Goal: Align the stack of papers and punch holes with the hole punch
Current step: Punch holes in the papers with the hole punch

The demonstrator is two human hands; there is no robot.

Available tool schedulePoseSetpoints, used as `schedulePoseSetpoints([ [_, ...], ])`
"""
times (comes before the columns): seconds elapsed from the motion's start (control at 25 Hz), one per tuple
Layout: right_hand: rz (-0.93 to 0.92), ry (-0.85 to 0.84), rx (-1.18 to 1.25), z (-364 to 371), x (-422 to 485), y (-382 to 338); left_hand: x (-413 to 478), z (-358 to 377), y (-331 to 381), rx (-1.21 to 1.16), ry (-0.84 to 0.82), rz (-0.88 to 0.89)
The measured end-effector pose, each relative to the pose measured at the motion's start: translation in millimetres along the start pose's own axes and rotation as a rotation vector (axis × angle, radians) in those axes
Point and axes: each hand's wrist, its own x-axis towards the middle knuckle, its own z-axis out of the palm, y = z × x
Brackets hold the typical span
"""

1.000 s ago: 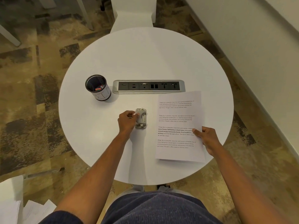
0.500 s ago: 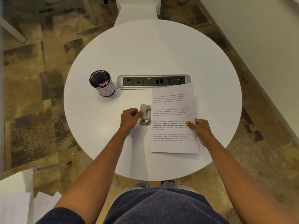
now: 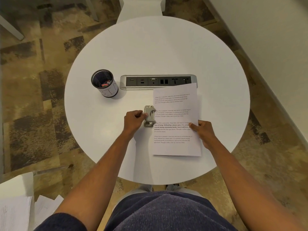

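A stack of white printed papers (image 3: 176,147) lies flat on the round white table (image 3: 156,52), right of centre. Its left edge sits in the mouth of a small grey metal hole punch (image 3: 149,116). My left hand (image 3: 134,120) grips the punch from the left, fingers curled around its handle. My right hand (image 3: 202,130) pinches the right edge of the papers, thumb on top of the sheet. The top right corner of the papers overlaps the socket strip.
A black mesh cup (image 3: 105,83) labelled "BIN" stands at the left of the table. A silver socket strip (image 3: 157,81) is set into the tabletop behind the papers. Loose white sheets (image 3: 18,212) lie on the floor at lower left. A white chair (image 3: 141,7) stands beyond the table.
My right hand has slid the papers leftward until their left edge entered the hole punch. My left hand stays on the punch.
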Motion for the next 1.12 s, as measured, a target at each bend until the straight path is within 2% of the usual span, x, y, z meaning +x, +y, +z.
schedulePoseSetpoints([
  [0.6,0.007,-0.021,-0.015,17.7,7.1,-2.0,6.2,-3.4,-0.2,0.013,-0.021,-0.031],
  [1.12,-0.003,-0.048,-0.039,15.7,12.8,-5.5,16.5,-3.8,10.9,0.196,0.014,-0.138],
])
